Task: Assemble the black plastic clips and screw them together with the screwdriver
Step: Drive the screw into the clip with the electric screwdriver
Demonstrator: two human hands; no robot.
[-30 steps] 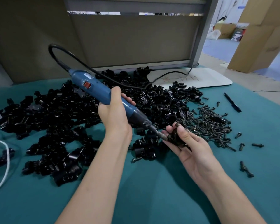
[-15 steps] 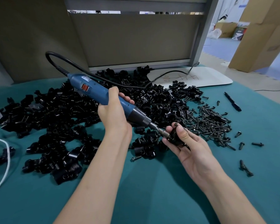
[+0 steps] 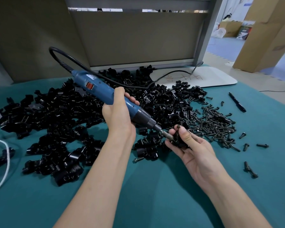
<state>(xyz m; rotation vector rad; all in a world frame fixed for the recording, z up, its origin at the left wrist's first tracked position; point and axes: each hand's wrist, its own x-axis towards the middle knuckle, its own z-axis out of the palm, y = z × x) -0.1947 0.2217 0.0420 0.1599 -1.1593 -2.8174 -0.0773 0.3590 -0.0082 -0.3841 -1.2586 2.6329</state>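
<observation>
I am gripping the screwdriver (image 3: 109,96) in my left hand (image 3: 117,117); my right hand (image 3: 192,152) is pinching the clip (image 3: 178,139), just right of its bit. Light, rigid, small: hold by edges.

screwdriver (image 3: 105,94): blue body, red switch, black nose
clips (image 3: 59,116): glossy black
screws (image 3: 214,122): dark
surface (image 3: 155,195): plain teal
board (image 3: 212,76): white, scribbled
</observation>
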